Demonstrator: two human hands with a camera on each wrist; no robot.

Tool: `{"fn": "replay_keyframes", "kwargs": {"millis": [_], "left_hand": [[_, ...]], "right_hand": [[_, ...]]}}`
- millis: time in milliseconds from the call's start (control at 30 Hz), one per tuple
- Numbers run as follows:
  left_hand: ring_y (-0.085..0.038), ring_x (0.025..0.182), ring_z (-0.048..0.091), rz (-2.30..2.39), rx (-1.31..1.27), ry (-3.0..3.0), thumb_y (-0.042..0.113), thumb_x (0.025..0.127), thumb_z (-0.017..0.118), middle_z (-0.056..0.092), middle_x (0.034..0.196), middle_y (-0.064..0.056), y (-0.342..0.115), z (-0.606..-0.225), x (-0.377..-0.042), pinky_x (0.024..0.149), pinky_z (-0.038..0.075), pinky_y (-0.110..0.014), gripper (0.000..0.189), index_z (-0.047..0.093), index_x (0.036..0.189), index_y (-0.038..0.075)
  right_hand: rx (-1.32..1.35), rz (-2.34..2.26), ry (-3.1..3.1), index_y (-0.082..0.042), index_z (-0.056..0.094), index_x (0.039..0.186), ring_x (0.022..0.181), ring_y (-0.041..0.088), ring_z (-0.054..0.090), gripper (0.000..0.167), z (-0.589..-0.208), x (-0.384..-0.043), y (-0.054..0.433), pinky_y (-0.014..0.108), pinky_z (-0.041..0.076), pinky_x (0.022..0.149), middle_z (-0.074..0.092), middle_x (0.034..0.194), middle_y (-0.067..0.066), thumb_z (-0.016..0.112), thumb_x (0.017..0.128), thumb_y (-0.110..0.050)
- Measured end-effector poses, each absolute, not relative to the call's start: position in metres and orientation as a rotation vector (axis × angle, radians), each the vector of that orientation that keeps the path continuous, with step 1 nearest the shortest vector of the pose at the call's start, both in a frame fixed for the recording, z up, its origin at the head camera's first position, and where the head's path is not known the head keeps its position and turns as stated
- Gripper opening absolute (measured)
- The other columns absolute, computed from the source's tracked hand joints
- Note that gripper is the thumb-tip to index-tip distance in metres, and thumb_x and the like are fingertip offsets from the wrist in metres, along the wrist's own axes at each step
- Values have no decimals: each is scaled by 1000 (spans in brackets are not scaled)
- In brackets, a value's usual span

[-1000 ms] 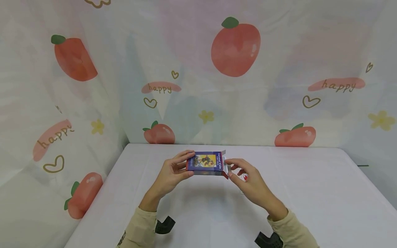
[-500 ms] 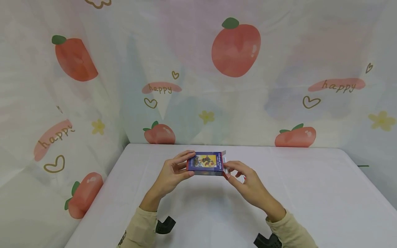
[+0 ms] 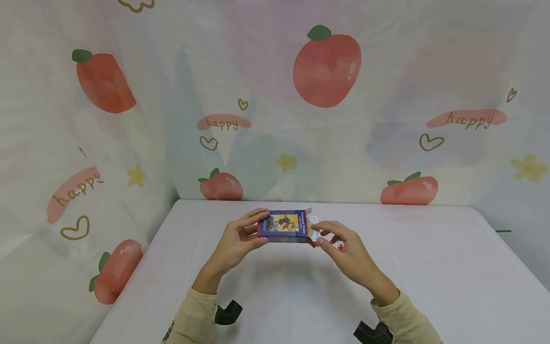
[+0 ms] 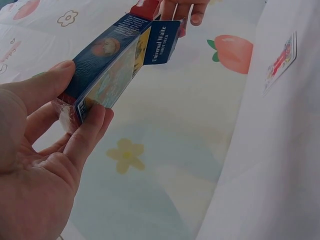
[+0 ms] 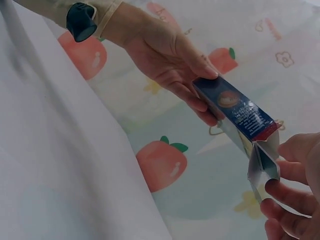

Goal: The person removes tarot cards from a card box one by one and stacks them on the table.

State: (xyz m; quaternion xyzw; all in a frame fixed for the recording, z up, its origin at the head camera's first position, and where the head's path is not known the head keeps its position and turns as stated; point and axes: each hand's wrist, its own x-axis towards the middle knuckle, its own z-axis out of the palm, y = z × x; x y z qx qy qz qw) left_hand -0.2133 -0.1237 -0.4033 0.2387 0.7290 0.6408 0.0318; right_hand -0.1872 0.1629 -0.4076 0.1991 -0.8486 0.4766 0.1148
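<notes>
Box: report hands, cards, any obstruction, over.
Left hand grips box. Right hand at card poking from open end, grip unclear. Loose card on table, apart from box; no obstruction seen.

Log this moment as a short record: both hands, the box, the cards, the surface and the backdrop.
Left hand: grips the closed end of the blue box
Right hand: fingers at the box's other end; firm pinch not clear
Box label: Universal Waite Tarot Deck
Box state: open at the right-hand end, held above the table
Protruding card: partly out of the open end; whether single or several, unclear
Loose card: on the table, partly hidden by the right hand in the head view
Backdrop: printed with red fruit and "happy"
</notes>
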Motion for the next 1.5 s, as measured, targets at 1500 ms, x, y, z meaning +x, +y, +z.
{"fn": "replay_keyframes", "kwargs": {"millis": [1500], "left_hand": [[-42,128,57,1985,709,2232,11,93,73,38,160,-17,-126,-405,-214,93,58,-25,55,55,144,4]], "right_hand": [[317,1710,-2218,4,65,127,85,4,61,34,-404,-194,182,13,55,76,62,119,-9,69,93,-1]]}}
